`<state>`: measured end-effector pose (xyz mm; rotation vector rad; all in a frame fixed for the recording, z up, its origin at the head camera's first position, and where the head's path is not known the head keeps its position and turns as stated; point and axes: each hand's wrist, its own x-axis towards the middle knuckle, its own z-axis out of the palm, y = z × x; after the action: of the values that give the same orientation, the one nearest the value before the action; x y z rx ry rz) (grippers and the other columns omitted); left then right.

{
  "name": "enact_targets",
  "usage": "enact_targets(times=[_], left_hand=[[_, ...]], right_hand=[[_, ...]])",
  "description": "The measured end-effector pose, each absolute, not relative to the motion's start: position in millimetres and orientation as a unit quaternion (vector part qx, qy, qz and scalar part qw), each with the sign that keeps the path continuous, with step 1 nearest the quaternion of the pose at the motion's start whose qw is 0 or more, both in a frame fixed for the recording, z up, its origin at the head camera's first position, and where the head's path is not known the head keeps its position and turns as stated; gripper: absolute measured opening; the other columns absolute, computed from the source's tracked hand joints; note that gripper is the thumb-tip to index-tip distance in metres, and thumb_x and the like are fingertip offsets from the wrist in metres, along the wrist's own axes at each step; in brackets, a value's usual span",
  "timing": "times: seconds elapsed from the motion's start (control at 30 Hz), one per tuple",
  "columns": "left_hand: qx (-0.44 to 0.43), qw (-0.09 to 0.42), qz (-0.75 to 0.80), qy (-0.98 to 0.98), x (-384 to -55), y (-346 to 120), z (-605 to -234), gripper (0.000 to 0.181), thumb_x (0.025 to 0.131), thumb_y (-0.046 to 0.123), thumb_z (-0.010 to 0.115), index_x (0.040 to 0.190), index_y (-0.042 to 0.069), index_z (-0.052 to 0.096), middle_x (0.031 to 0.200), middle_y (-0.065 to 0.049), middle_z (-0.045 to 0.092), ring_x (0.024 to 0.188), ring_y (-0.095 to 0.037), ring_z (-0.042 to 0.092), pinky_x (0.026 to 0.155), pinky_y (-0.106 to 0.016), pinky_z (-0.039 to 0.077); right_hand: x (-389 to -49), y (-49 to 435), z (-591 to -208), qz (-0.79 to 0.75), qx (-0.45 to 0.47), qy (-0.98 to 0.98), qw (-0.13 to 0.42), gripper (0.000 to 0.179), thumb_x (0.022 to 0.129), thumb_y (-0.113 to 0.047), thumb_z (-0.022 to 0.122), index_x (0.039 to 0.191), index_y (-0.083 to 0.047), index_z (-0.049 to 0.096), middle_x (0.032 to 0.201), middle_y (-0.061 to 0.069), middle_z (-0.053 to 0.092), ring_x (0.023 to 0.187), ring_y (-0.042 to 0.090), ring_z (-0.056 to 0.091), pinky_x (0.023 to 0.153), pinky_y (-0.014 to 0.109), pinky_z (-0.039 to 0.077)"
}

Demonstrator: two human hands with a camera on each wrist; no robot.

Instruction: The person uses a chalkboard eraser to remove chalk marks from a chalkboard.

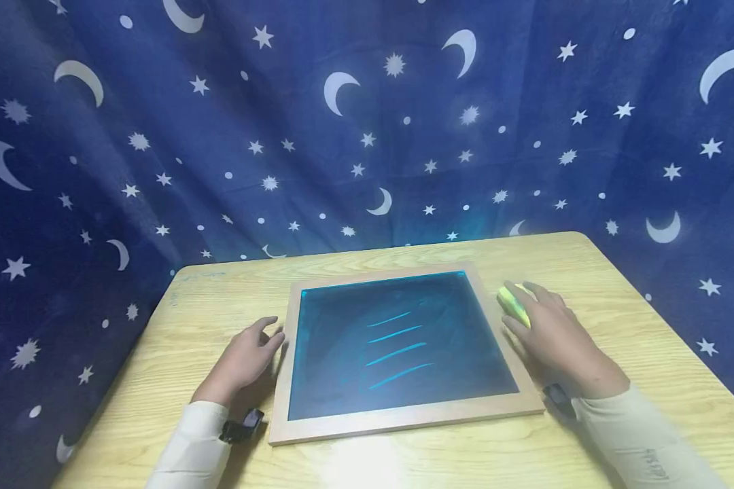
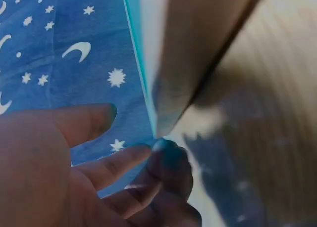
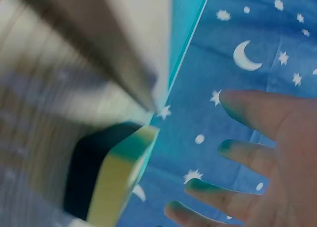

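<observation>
A wood-framed chalkboard [image 1: 336, 401] lies on the table in the head view, with several blue chalk strokes [image 1: 397, 354] slanting across its middle. My left hand [image 1: 245, 356] is beside the frame's left edge, fingers loosely bent and holding nothing. In the left wrist view, its fingertips [image 2: 171, 155] come right up to the frame's corner. Off the board's right side lies a yellow eraser [image 1: 512, 305] with a dark layer [image 3: 86, 162]. Close by it is my right hand [image 1: 559, 336], its fingers spread. The right wrist view shows a gap between those fingers and the eraser [image 3: 106, 187].
The pale wooden table [image 1: 208, 305] has blue chalk smudges [image 1: 198, 277] near its far left corner. Behind it hangs a dark blue curtain [image 1: 306, 41] with moons and stars. Dark straps with small devices [image 1: 242, 426] sit on both wrists.
</observation>
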<state>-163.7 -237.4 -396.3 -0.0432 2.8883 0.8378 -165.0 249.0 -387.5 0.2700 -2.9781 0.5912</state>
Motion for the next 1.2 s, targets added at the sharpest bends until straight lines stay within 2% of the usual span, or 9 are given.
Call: enact_targets(times=[0.2,0.27,0.37,0.43,0.53,0.67,0.8,1.07,1.2], left_hand=[[-0.021,0.099,0.35,0.931,-163.8,-251.2,-416.3,0.055,0.106,0.035,0.047,0.151,0.003,0.039,0.116,-0.019,0.068,0.091,-0.023,0.068,0.072,-0.039,0.056],[-0.02,0.114,0.38,0.918,-163.9,-255.1,-421.4,0.055,0.106,0.036,0.047,0.152,0.006,0.038,0.11,-0.018,0.07,0.078,-0.02,0.066,0.063,-0.036,0.055],[-0.016,0.141,0.429,0.892,-164.6,-259.5,-427.5,0.057,0.106,0.036,0.049,0.154,0.011,0.034,0.084,-0.011,0.069,0.052,-0.014,0.053,0.048,-0.029,0.047],[-0.017,0.157,0.459,0.874,-164.9,-261.1,-430.0,0.058,0.105,0.035,0.051,0.155,0.014,0.032,0.064,-0.004,0.058,0.04,-0.012,0.038,0.04,-0.026,0.039],[-0.013,0.166,0.484,0.859,-165.6,-261.7,-432.4,0.059,0.105,0.034,0.052,0.156,0.015,0.03,0.055,0.001,0.05,0.037,-0.009,0.031,0.037,-0.022,0.032],[-0.003,0.172,0.494,0.852,-166.6,-261.9,-434.5,0.062,0.104,0.035,0.053,0.157,0.014,0.028,0.054,0.002,0.05,0.037,-0.008,0.03,0.037,-0.021,0.029],[0.006,0.174,0.5,0.848,-167.5,-262.4,-435.8,0.063,0.104,0.034,0.053,0.157,0.011,0.027,0.055,0.003,0.048,0.038,-0.008,0.03,0.038,-0.022,0.029],[-0.001,0.168,0.493,0.854,-175.2,-261.4,-436.9,0.061,0.104,0.035,0.053,0.157,0.016,0.029,0.063,-0.001,0.058,0.037,-0.008,0.03,0.037,-0.021,0.03],[0.004,0.167,0.487,0.857,-179.7,-261.4,-437.5,0.062,0.105,0.035,0.052,0.158,0.016,0.027,0.067,-0.003,0.063,0.037,-0.007,0.03,0.037,-0.021,0.031]], right_hand=[[-169.4,265.7,-400.4,0.196,0.081,-0.977,0.017,0.065,0.1,-0.031,0.06,0.153,-0.003,0.035,0.145,0.042,0.034,0.126,0.065,0.035,0.098,0.078,0.032],[-170.6,269.0,-404.9,0.193,0.084,-0.977,0.014,0.065,0.099,-0.03,0.061,0.152,-0.001,0.037,0.141,0.043,0.038,0.123,0.065,0.038,0.097,0.077,0.034],[-170.9,272.0,-410.1,0.187,0.096,-0.978,0.012,0.062,0.098,-0.024,0.064,0.149,0.001,0.04,0.136,0.042,0.045,0.121,0.063,0.044,0.097,0.075,0.037],[-171.0,273.8,-412.4,0.185,0.107,-0.977,0.014,0.06,0.097,-0.02,0.064,0.148,0.003,0.042,0.133,0.04,0.05,0.12,0.061,0.047,0.098,0.072,0.039],[-170.0,277.1,-413.4,0.187,0.117,-0.975,0.014,0.061,0.095,-0.014,0.064,0.148,0.004,0.041,0.127,0.039,0.055,0.116,0.058,0.053,0.095,0.07,0.043],[-169.3,280.4,-412.6,0.186,0.111,-0.976,0.008,0.068,0.088,-0.011,0.065,0.149,0.004,0.039,0.118,0.038,0.056,0.095,0.045,0.06,0.078,0.059,0.051],[-171.2,280.2,-412.2,0.178,0.104,-0.979,-0.001,0.073,0.084,-0.012,0.064,0.15,0.003,0.038,0.111,0.034,0.055,0.079,0.029,0.053,0.065,0.043,0.048],[-175.0,279.1,-413.0,0.156,0.111,-0.981,0.015,0.064,0.093,-0.021,0.067,0.147,0.004,0.042,0.11,0.037,0.057,0.093,0.046,0.061,0.08,0.065,0.049],[-177.3,278.7,-411.1,0.157,0.103,-0.982,0.019,0.063,0.094,-0.019,0.064,0.148,0.003,0.04,0.111,0.039,0.055,0.092,0.047,0.061,0.077,0.064,0.05]])
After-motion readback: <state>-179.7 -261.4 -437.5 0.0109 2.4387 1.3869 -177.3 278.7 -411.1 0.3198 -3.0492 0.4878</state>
